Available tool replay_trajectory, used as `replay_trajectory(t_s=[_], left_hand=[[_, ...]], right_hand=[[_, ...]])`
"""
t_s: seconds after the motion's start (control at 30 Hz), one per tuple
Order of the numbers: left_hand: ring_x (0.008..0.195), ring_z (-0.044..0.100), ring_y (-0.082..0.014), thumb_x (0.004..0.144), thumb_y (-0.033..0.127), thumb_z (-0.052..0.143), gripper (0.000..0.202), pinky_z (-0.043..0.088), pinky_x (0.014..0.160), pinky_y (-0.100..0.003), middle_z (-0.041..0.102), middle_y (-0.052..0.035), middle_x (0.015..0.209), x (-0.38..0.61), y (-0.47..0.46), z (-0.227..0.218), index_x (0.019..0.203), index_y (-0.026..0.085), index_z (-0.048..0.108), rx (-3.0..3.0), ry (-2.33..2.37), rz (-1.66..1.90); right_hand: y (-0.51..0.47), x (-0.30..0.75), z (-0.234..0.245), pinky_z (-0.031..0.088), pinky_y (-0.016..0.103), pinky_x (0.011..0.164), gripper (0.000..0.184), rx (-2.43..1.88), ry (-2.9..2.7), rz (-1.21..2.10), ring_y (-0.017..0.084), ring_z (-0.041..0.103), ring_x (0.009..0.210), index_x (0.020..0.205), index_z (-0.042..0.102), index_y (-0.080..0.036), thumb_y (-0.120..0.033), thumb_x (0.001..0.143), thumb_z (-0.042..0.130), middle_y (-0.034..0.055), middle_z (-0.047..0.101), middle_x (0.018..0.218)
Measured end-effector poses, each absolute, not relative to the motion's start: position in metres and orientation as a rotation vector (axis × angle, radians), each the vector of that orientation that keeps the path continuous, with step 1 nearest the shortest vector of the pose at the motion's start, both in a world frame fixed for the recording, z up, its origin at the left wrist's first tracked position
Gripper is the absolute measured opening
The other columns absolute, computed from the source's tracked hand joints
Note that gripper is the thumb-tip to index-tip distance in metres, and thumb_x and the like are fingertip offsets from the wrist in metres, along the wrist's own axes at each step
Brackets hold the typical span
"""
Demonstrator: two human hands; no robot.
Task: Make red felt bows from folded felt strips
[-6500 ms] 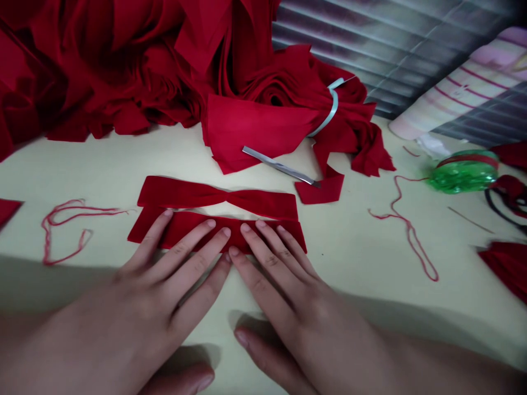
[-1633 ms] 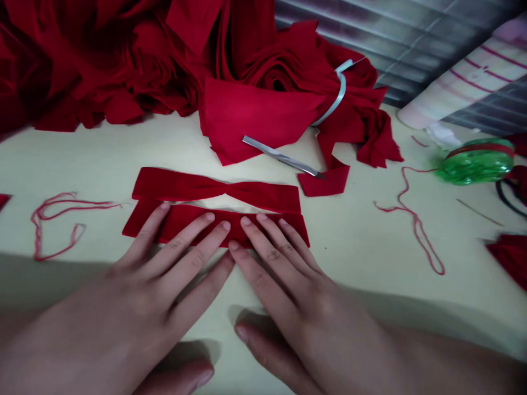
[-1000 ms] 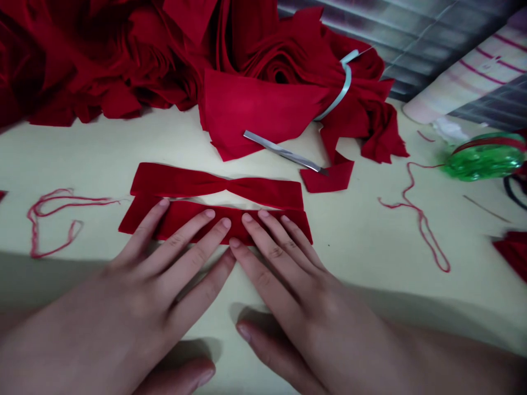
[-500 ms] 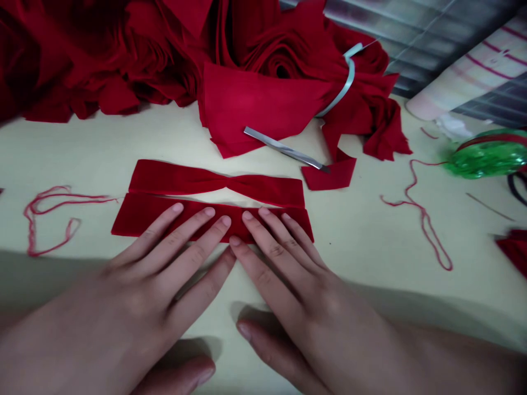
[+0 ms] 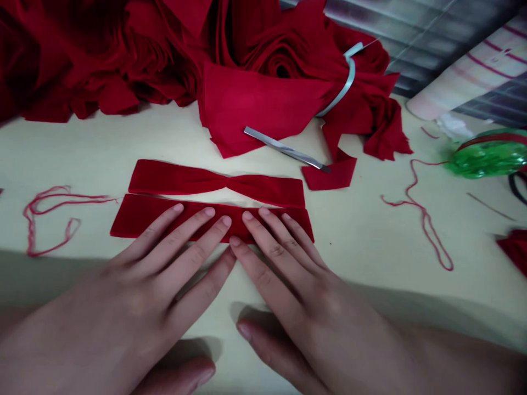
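Your left hand [image 5: 135,291] and right hand [image 5: 304,296] lie open and flat, side by side, fingers spread, not gripping. Fingertips rest on a red velvet strip [image 5: 140,216], which lies under them. A pinched velvet bow [image 5: 177,178] sits just beyond it on the table [image 5: 69,159].

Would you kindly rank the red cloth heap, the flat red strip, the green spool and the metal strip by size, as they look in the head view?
1. Red cloth heap
2. Flat red strip
3. Green spool and metal strip: too close to rank.
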State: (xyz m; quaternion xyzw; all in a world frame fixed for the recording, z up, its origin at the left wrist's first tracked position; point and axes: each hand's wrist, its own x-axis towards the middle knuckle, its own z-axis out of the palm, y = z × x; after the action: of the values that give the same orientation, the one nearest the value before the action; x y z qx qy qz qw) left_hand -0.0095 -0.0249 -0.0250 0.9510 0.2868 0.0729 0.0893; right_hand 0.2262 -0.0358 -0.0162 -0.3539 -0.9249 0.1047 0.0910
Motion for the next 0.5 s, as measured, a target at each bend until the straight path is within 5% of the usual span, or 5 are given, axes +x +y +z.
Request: replay_trajectory(t_s=[0.5], left_hand=[[0.138, 0.023, -0.0372, 0.082, 0.06, 0.05, 0.077, 0.022, 0.115, -0.053, 0.023, -0.0084, 0.153, -0.0082, -0.0253, -0.0255, 0.144, 0.018, 0.031, 2.831, 0.871, 0.199]], right_hand=[[-0.0359, 0.2256, -0.0176, 0.03, 0.057, 0.107, 0.058, -1.059, -2.74, 0.303, 0.039, 0.019, 0.139, 0.138, 0.039, -0.001, -0.035, 0.091, 0.046, 0.027, 0.035, 0.144]])
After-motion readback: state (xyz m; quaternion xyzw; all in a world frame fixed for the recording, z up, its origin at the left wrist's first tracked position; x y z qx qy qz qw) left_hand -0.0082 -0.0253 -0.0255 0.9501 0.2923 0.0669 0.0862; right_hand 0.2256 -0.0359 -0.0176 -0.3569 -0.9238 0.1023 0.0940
